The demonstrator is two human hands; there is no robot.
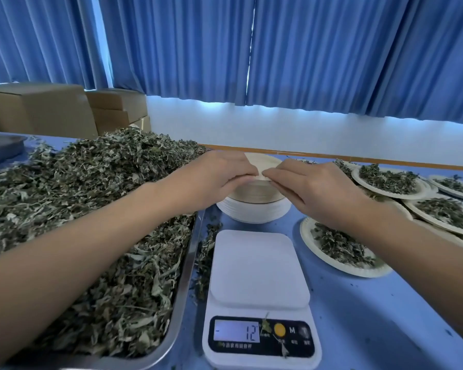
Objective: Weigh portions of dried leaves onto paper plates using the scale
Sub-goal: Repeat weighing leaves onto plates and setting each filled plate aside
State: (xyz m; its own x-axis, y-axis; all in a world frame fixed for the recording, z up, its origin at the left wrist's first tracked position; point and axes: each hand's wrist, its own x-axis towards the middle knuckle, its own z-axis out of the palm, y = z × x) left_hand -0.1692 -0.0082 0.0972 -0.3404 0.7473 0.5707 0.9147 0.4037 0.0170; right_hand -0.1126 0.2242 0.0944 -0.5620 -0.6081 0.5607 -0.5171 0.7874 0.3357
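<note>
Scale (259,276) first, white, closest to us on the blue table (358,303), its platform bare and its display reading minus 12, with a few leaf scraps on the button panel. Left of the scale, a steel tray (184,284) is heaped with dried leaves (91,188), some spilled between tray and scale. Beyond that heap, brown cardboard boxes (38,110) stand against the blue curtains (305,49). Just behind the scale sits a stack of paper plates (254,209). The left hand (214,177) and the right hand (313,188) meet over it, both pinching the near edge of the top plate (262,161), which is tilted up. Right of the scale lies a filled plate (358,272) carrying a portion of leaves, and further right more filled plates (422,192) overlap one another. A white wall (278,129) runs below the curtain hem.
</note>
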